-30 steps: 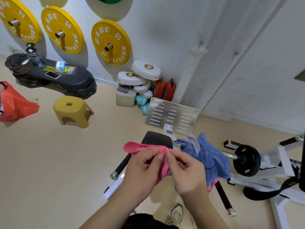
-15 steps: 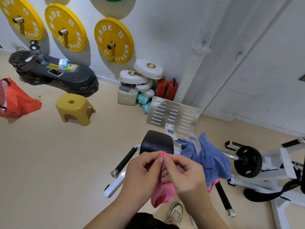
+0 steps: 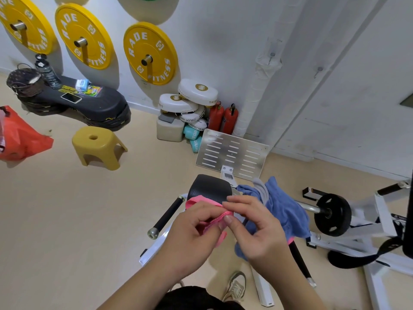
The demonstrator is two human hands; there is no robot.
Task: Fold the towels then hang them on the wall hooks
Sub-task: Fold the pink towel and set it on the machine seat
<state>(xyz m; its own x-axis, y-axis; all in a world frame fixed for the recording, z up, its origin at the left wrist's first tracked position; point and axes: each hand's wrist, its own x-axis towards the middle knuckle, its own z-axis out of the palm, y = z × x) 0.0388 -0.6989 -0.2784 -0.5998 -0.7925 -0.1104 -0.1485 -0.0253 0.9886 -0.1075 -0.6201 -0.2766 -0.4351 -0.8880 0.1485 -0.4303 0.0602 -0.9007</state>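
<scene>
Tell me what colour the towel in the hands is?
Pink. The towel shows best in the head view.

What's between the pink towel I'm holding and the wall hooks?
The left hand and right hand pinch the pink towel. The wall hooks sit on the white wall ahead. At floor level the machine's black pad and slotted metal plate stand between; nothing visible covers the hooks themselves.

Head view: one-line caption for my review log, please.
Left hand and right hand pinch a pink towel by a black bench pad; a blue towel lies heaped alongside, two wall hooks bare.
</scene>
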